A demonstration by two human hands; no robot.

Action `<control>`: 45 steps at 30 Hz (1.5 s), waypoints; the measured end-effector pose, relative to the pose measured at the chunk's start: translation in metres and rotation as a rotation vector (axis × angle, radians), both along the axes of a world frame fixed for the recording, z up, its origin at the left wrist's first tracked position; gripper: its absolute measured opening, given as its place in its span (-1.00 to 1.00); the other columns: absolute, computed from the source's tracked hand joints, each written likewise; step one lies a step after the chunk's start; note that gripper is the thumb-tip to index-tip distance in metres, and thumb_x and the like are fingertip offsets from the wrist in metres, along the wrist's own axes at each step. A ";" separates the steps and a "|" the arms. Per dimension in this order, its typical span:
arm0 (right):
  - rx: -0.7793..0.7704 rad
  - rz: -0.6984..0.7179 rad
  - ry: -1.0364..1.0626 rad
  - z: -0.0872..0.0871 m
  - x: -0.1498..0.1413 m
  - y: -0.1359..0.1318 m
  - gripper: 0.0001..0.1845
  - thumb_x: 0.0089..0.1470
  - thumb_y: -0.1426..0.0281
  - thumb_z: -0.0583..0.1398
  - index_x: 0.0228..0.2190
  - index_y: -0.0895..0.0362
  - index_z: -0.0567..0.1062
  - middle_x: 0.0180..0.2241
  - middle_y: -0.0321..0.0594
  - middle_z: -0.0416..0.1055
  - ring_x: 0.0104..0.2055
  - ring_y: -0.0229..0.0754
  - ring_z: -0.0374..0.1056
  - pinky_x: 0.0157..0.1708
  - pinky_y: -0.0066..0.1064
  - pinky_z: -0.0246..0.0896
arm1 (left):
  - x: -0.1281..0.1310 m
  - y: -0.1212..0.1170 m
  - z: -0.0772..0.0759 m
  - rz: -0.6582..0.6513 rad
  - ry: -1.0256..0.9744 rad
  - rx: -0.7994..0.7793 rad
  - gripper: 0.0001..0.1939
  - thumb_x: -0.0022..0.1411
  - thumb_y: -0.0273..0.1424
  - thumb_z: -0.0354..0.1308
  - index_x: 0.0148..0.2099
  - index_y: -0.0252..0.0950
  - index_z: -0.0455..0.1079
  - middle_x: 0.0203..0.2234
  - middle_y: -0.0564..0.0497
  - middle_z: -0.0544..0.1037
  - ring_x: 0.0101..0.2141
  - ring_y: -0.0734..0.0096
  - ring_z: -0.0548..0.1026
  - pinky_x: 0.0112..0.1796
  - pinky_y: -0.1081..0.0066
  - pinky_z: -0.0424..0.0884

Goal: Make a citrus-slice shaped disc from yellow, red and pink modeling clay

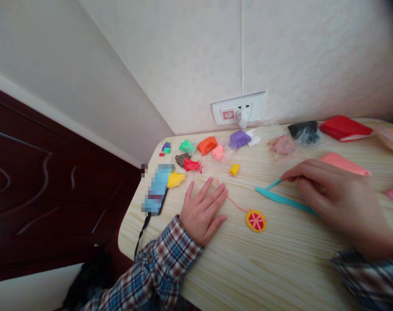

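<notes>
Left hand point(202, 211) open, fingers flat over the pink strand point(238, 204) left of the yellow-rimmed disc point(256, 221), right hand point(342, 203) pinching a teal tool point(274, 185) to its right, I'd best press lightly.

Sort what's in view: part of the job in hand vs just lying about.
Seemingly in the job:
right hand, holding teal tool
left hand, fingers over pink strand
red-and-yellow disc

Lying about:
orange packet
purple packet
large red packet
yellow piece
blurred device
</notes>
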State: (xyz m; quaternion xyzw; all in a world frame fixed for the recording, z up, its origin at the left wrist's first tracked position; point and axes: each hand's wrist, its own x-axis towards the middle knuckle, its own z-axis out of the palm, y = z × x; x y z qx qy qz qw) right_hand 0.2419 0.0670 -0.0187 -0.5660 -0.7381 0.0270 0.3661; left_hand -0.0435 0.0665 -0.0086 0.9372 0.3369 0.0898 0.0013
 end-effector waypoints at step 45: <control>-0.028 0.021 0.014 0.002 -0.001 0.000 -0.80 0.04 0.39 0.00 -0.45 0.06 0.42 -0.46 -0.29 0.46 -0.43 -0.20 0.39 -0.45 -0.39 0.24 | 0.000 0.016 -0.006 0.073 0.009 -0.003 -0.46 0.35 -0.20 -0.28 0.28 -0.35 0.01 0.20 -0.09 0.20 0.27 0.18 -0.08 0.19 0.04 -0.32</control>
